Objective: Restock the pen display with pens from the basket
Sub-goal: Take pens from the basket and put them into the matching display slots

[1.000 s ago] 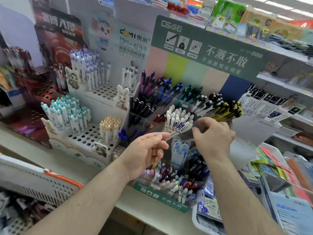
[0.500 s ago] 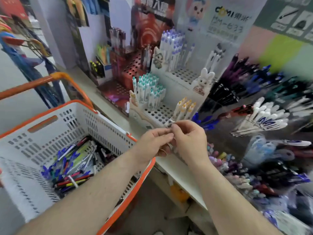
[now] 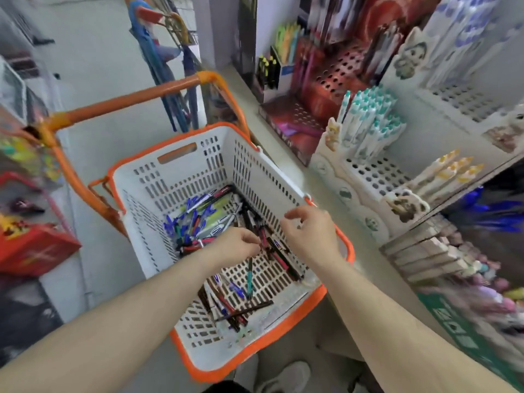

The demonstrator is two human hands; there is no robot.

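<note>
Nearest, low in the frame, both forearms reach into the white basket [image 3: 198,154] with the orange rim. A small scatter of pens [image 3: 226,303] lies on its slotted floor at lower centre, and a denser pile [image 3: 195,219] sits further in, left of centre.

The left hand [image 3: 236,246] hangs over the middle of the basket with its fingers curled together at the tips; a teal pen [image 3: 249,276] dangles straight below them, so the grip looks like a light pinch on its top end, though blur keeps me from being sure. The right hand [image 3: 310,232] hovers just beside it, near the basket's right wall, fingers loosely spread and holding nothing I can make out.

The main risk, as I judge it, is that hanging pen: held only by its end, it may swing, slip and drop back among the others, or snag a floor slot. The crossed, tangled pens could also drag neighbours up with any lift.

Further off, at right, the stepped white display [image 3: 377,177] carries upright pens [image 3: 365,120] on the surface. Its holes are small, so a hurried insertion could knock over standing pens or miss the hole.
</note>
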